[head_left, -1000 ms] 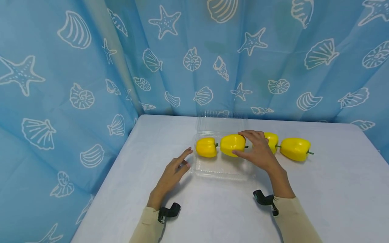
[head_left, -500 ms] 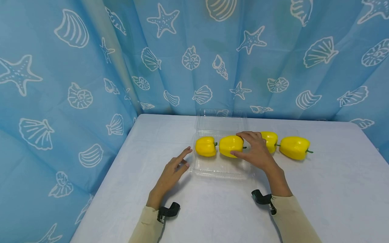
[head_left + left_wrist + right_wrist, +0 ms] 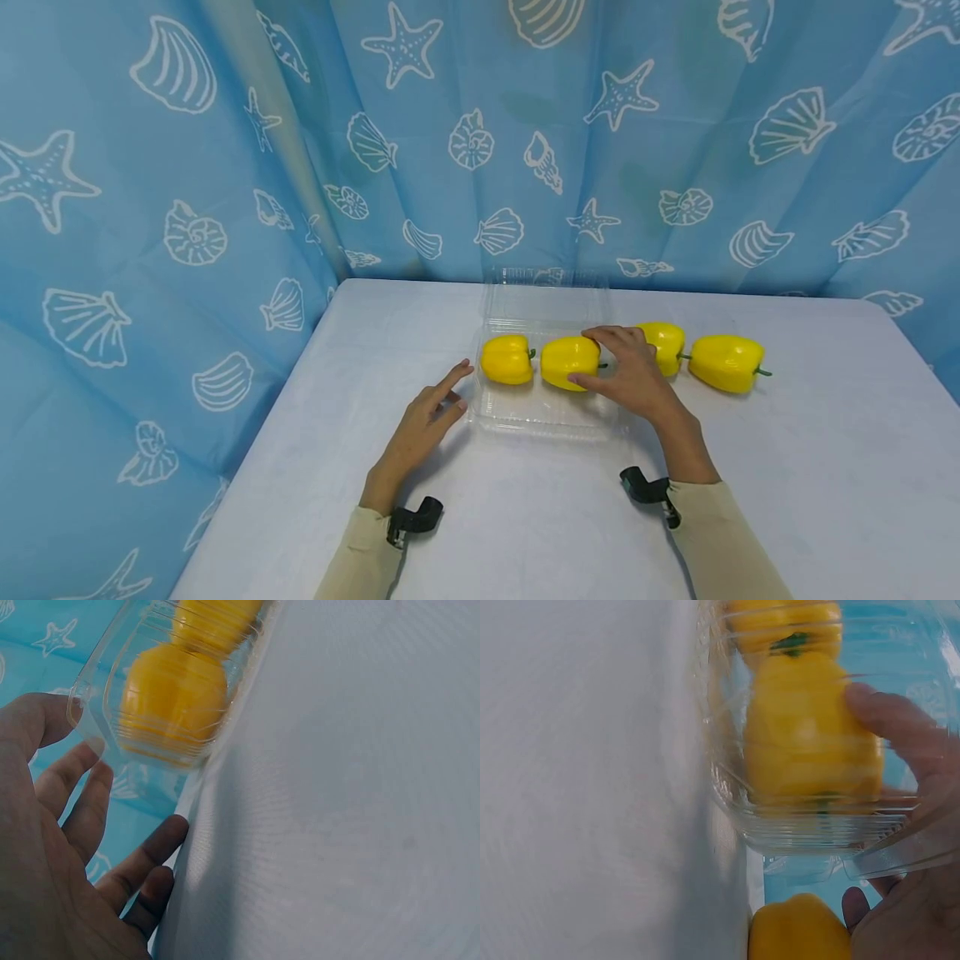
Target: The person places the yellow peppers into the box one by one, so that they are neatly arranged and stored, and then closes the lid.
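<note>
My right hand (image 3: 630,371) grips a yellow bell pepper (image 3: 566,363) inside a clear plastic clamshell box (image 3: 525,417), thumb on the near side and fingers on the far side. The pepper's green stem points right, toward the palm. To its left in the box lies a second yellow bell pepper (image 3: 507,360). My left hand (image 3: 416,429) is beside the box's left side, fingers loosely extended, fingertips right at the rim. Through the box wall in the right wrist view, the thumb presses against the held pepper (image 3: 810,735).
Right of the box, two more yellow bell peppers lie in a row on the white tablecloth: one partly behind my right hand (image 3: 663,346), the other farther right (image 3: 726,363). The box's clear lid (image 3: 543,300) lies open toward the blue shell-print curtain (image 3: 450,208).
My right hand and its bell pepper have shifted slightly left and down within the box. The left hand keeps its place at the rim. The head view has tilted a little.
</note>
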Motion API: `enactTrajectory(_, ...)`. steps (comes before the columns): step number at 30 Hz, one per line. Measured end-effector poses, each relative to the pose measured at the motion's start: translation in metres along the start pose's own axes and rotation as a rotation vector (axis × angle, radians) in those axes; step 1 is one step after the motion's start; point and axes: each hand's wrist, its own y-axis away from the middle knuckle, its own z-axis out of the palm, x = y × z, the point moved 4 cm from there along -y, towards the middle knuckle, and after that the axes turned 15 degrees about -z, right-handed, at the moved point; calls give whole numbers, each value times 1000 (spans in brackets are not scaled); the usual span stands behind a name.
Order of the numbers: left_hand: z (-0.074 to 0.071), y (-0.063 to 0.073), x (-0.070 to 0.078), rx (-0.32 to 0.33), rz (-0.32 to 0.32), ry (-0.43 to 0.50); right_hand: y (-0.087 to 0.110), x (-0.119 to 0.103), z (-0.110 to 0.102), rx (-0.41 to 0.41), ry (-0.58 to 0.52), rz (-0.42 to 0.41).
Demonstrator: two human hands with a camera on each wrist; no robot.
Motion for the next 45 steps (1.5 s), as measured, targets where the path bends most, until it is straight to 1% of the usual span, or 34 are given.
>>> enactTrajectory(9, 4, 0, 2, -3, -2, 8, 3, 1, -5, -22, 20, -5)
enactTrajectory(16, 6, 0, 5, -6, 7, 8, 7, 2, -10, -39, 21, 10)
enactTrajectory(20, 7, -1, 6, -10, 13, 5, 9, 2, -14, -14, 22, 8)
enactTrajectory(28, 3, -2, 7, -1, 51, -9, 12, -2, -29, 56, 19, -6)
enactTrajectory(31, 2, -2, 6, -5, 43, -8, 15, -2, -34, 72, 30, 3)
enactTrajectory(39, 1, 0, 3, -6, 26, 5, 23, 5, -40, 89, 9, 22)
enactTrajectory(45, 1, 1, 4, 4, 20, 4, 29, 11, -47, 111, 51, 38)
